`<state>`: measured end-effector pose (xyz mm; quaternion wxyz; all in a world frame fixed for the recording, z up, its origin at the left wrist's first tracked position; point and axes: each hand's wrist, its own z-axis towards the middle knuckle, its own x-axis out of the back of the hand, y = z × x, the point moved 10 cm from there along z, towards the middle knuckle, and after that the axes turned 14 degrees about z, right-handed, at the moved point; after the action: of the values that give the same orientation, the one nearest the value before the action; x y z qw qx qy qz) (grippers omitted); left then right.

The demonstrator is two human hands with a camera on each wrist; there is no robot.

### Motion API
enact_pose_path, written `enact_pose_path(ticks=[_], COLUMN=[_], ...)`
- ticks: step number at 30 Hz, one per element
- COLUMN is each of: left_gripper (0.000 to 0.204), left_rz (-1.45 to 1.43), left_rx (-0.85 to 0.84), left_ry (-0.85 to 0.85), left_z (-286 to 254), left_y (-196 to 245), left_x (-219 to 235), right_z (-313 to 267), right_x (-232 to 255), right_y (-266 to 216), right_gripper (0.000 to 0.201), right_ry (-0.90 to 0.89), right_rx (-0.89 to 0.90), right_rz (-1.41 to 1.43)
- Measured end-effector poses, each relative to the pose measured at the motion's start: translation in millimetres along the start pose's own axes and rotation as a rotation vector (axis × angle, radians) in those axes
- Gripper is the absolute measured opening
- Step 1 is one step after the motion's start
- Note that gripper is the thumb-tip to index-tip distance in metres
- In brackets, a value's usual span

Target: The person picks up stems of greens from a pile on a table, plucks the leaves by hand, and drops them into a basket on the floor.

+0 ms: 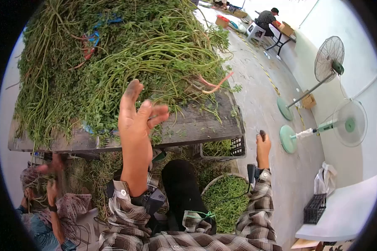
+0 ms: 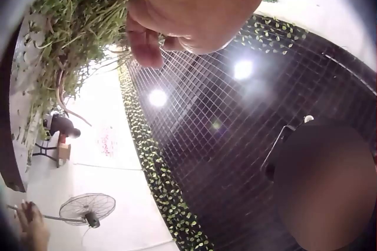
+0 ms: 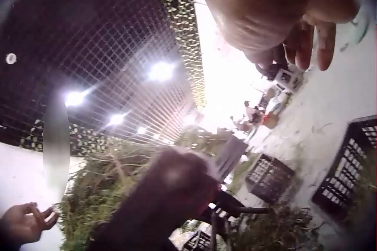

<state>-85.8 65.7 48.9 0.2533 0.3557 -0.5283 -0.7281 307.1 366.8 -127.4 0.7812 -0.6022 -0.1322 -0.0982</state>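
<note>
A big heap of leafy green stems (image 1: 155,62) covers the dark tabletop (image 1: 192,125) in the head view. Raised in front of it is my left hand (image 1: 138,113), its fingers loosely spread and nothing held in them. My right hand (image 1: 262,150) is out to the side above the floor, with relaxed fingers that hold nothing. In the right wrist view its fingers (image 3: 303,45) hang down loosely. Below, between my knee and right sleeve, stands a round tub (image 1: 207,184) full of short green leaves.
Under the table's right corner is a black crate (image 1: 241,146) with greens. Two standing fans (image 1: 287,140) are on the floor to the right. A person (image 1: 54,205) sits close at the lower left, another person (image 1: 266,17) at a far desk. Stems litter the floor beneath the table.
</note>
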Motion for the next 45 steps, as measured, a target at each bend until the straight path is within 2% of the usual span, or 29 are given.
enact_pose_path(ticks=[1,3,4,6,7,8,9,10,12,14,15,19,22,24,25,27,28,31,33,35,36,38,39,41,42,44,45], left_gripper=[0.049,0.049,0.047,0.047,0.047,0.046,0.046,0.046,0.046,0.046,0.046,0.043,0.039,0.036,0.036,0.035,0.034,0.034,0.034,0.032,0.032,0.031,0.031,0.029,0.027,0.027,0.027], left_rz=[-0.019,-0.001,0.014,-0.027,-0.034,-0.052,-0.069,-0.075,-0.093,-0.107,-0.114,-0.145,-0.151,-0.153,-0.155,-0.162,-0.16,-0.13,-0.134,-0.132,-0.136,-0.127,-0.133,-0.133,-0.113,-0.125,-0.131], left_rx=[-0.01,-0.014,-0.013,-0.008,-0.016,-0.004,0.008,-0.003,0.018,0.013,0.02,0.049,0.044,0.059,0.049,0.063,0.069,0.093,0.082,0.097,0.093,0.097,0.09,0.128,0.128,0.131,0.153], left_ry=[-0.03,-0.005,0.004,0.036,0.047,0.06,0.069,0.071,0.121,0.123,0.126,0.148,0.175,0.188,0.192,0.178,0.167,0.159,0.175,0.167,0.165,0.152,0.151,0.156,0.158,0.153,0.148], left_z=[0.8,2.2,1.5,2.3,2.4,2.6,3.2,3.7,3.6,4.7,5.5,7.4,8.8,8.7,9.0,9.9,10.0,11.6,11.7,12.6,13.6,16.4,18.2,20.4,20.5,24.1,25.3], left_y=[-0.4,-2.0,-0.7,0.3,2.8,3.5,4.2,7.0,7.1,8.1,6.7,3.4,4.4,3.8,4.8,3.0,2.6,0.3,1.0,-1.5,-3.0,-9.7,-11.6,-20.5,-19.0,-22.1,-25.8], left_x=[-0.1,7.5,9.6,15.0,17.7,20.7,23.3,25.2,33.3,39.4,42.7,53.6,59.5,62.6,64.0,64.9,64.8,67.7,70.0,70.6,71.4,72.3,72.7,74.1,73.9,74.9,75.2], right_z=[-2.3,-3.7,-5.6,-13.9,-18.8,-27.6,-35.7,-37.3,-44.2,-42.4,-41.9,-19.3,4.7,14.0,14.4,17.5,9.1,0.9,-2.6,-0.2,6.7,32.6,44.7,91.9,115.3,156.3,161.9], right_x=[-2.5,-11.1,-18.0,-40.1,-49.2,-67.5,-87.3,-98.9,-141.2,-174.2,-193.0,-251.6,-288.2,-306.7,-315.3,-342.0,-352.3,-359.8,-353.0,-353.8,-352.8,-331.5,-332.7,-314.5,-322.2,-331.5,-335.4], right_y=[-28.3,-100.8,-130.3,-200.3,-227.9,-258.7,-281.6,-294.6,-318.3,-336.0,-344.0,-364.2,-364.0,-365.0,-363.6,-344.5,-342.0,-340.1,-347.5,-344.1,-345.9,-378.3,-382.9,-386.4,-380.4,-371.4,-377.4], right_gripper=[0.031,0.022,0.022,0.019,0.019,0.018,0.017,0.017,0.016,0.017,0.018,0.023,0.028,0.033,0.033,0.036,0.036,0.036,0.031,0.027,0.027,0.025,0.025,0.027,0.027,0.037,0.037], right_ry=[-0.006,0.028,0.022,-0.093,-0.103,-0.207,-0.308,-0.309,-0.504,-0.566,-0.63,-0.637,-0.575,-0.431,-0.43,-0.551,-0.705,-0.762,-0.753,-0.9,-0.897,-0.641,-0.638,-0.413,-0.413,-0.351,-0.357], right_rx=[0.006,0.083,0.093,0.246,0.258,0.306,0.352,0.365,0.386,0.424,0.449,0.629,0.742,0.878,0.887,0.77,0.695,0.721,0.757,0.628,0.633,0.83,0.839,0.61,0.624,0.518,0.533], right_rz=[0.002,0.263,0.266,0.434,0.434,0.4,0.364,0.366,0.289,0.307,0.325,0.173,0.094,-0.114,-0.11,-0.234,-0.379,-0.5,-0.478,-0.325,-0.328,-0.116,-0.119,0.101,0.103,0.183,0.187])
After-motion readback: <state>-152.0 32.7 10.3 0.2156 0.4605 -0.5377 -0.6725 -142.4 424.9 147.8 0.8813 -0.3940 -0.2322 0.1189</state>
